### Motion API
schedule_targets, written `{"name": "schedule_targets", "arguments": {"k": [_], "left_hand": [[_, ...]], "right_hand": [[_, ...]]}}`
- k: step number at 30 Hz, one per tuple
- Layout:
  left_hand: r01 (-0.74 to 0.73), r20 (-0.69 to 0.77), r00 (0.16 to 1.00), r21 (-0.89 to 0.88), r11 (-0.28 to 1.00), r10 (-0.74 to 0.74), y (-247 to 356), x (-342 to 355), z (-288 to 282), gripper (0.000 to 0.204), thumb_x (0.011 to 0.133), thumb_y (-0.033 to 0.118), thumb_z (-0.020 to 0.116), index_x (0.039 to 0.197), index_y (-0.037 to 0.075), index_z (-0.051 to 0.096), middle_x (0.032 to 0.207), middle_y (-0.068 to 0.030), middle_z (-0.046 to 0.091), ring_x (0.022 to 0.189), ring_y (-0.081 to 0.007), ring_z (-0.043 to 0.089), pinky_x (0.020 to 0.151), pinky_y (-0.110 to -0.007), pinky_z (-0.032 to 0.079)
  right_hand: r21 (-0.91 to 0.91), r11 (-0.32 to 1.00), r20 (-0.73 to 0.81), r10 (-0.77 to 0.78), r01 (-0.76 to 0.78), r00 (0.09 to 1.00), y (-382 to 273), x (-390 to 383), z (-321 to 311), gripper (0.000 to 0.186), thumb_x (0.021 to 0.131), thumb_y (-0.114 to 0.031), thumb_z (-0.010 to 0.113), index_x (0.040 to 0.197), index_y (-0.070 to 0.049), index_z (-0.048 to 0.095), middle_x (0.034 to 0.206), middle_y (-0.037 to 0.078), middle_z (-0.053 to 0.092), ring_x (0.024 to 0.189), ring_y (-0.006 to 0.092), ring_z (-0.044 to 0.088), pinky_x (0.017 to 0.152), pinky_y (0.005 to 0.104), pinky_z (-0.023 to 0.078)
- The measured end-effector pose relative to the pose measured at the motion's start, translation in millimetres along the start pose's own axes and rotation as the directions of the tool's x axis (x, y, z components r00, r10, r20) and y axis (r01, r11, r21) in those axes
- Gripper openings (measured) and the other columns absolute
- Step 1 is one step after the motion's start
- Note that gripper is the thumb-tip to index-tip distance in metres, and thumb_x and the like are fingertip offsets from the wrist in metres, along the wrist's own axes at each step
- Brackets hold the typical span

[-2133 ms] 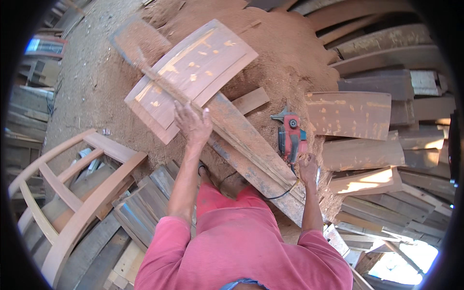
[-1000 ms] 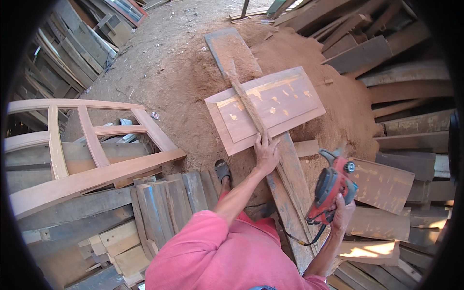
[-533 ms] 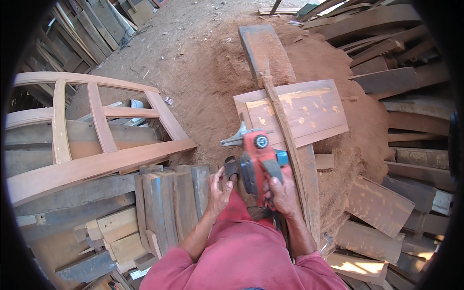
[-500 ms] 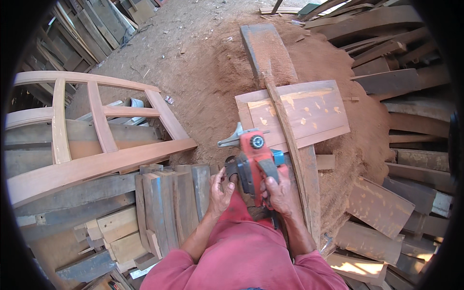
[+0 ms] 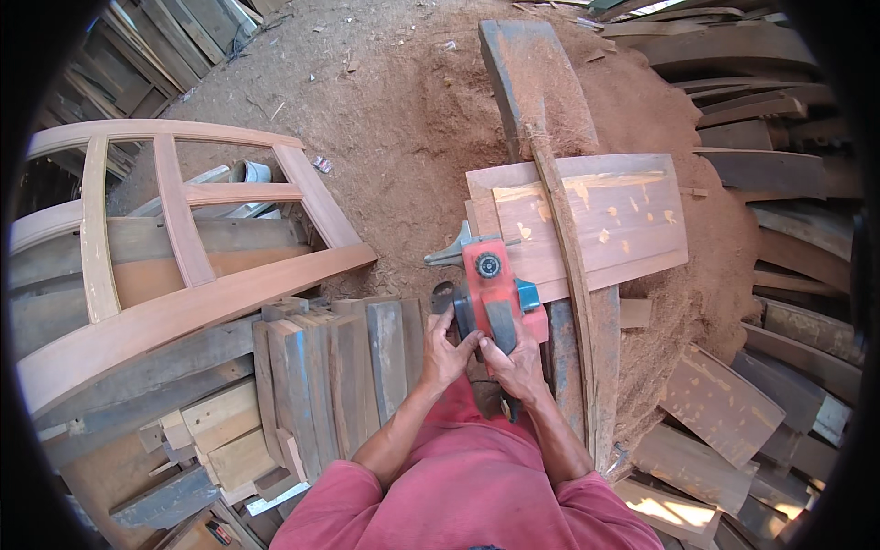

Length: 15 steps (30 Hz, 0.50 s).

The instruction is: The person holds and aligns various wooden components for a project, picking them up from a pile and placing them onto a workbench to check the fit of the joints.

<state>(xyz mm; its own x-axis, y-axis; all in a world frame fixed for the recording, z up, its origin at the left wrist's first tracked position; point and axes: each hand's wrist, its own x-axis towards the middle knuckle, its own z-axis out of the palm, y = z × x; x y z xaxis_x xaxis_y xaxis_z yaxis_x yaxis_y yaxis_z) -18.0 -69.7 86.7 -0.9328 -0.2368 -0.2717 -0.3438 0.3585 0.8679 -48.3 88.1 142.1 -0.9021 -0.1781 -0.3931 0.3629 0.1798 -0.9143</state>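
In front of my body I hold a red and black electric hand planer, with a round black knob on top and a grey metal fence at its left. My right hand is closed round its rear handle. Against the planer's left side is my left hand, its thumb by the handle and its fingers bent at the black part; its fingertips are partly hidden. Just beyond lies a reddish wooden panel with pale filler patches, crossed by a long narrow wood strip.
Under the panel runs a thick, sawdust-covered beam. A wooden frame with several openings stands at my left, above stacked boards. Piled planks line the right side. Sawdust covers the ground around the beam.
My left hand has moved right, from beside the planer onto its side. The planer is turned slightly more upright in view. The panel and beam appear shifted right as the view moved.
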Motion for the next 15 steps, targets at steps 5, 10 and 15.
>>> {"name": "schedule_targets", "arguments": {"k": [5, 10, 15], "left_hand": [[-0.022, -0.017, 1.0, -0.049, 0.999, 0.021, 3.9, 25.4, -5.5, 0.064, 0.081, 0.021, 0.087, 0.136, 0.0, 0.062, 0.106, -0.0158, 0.06, 0.1, -0.0283, 0.064, 0.089, -0.039, 0.052], [-0.044, -0.014, 0.999, -0.073, 0.996, 0.043, 4.6, 50.5, -10.8, 0.063, 0.081, 0.02, 0.087, 0.135, 0.0, 0.063, 0.106, -0.0163, 0.061, 0.097, -0.0283, 0.064, 0.088, -0.04, 0.053], [-0.012, 0.0, 1.0, -0.115, 0.993, 0.013, 8.7, 84.9, -15.0, 0.057, 0.084, 0.019, 0.085, 0.133, -0.002, 0.065, 0.106, -0.0152, 0.062, 0.099, -0.0264, 0.067, 0.089, -0.038, 0.055]], "right_hand": [[0.025, 0.996, -0.011, 0.085, -0.085, 0.996, -13.3, 20.6, 4.9, 0.03, 0.092, -0.026, 0.072, 0.103, 0.001, 0.063, 0.086, 0.01, 0.063, 0.076, 0.0161, 0.06, 0.068, 0.035, 0.05], [-0.054, 0.998, -0.038, -0.012, 0.01, 0.999, -32.0, 42.5, 7.9, 0.033, 0.092, -0.027, 0.072, 0.103, 0.002, 0.063, 0.085, 0.012, 0.064, 0.076, 0.0179, 0.062, 0.07, 0.0367, 0.052], [-0.071, 0.997, -0.04, -0.033, 0.03, 0.999, -54.5, 72.6, 10.4, 0.036, 0.091, -0.027, 0.073, 0.106, 0.004, 0.063, 0.086, 0.017, 0.068, 0.078, 0.0249, 0.068, 0.071, 0.0401, 0.054]]}}
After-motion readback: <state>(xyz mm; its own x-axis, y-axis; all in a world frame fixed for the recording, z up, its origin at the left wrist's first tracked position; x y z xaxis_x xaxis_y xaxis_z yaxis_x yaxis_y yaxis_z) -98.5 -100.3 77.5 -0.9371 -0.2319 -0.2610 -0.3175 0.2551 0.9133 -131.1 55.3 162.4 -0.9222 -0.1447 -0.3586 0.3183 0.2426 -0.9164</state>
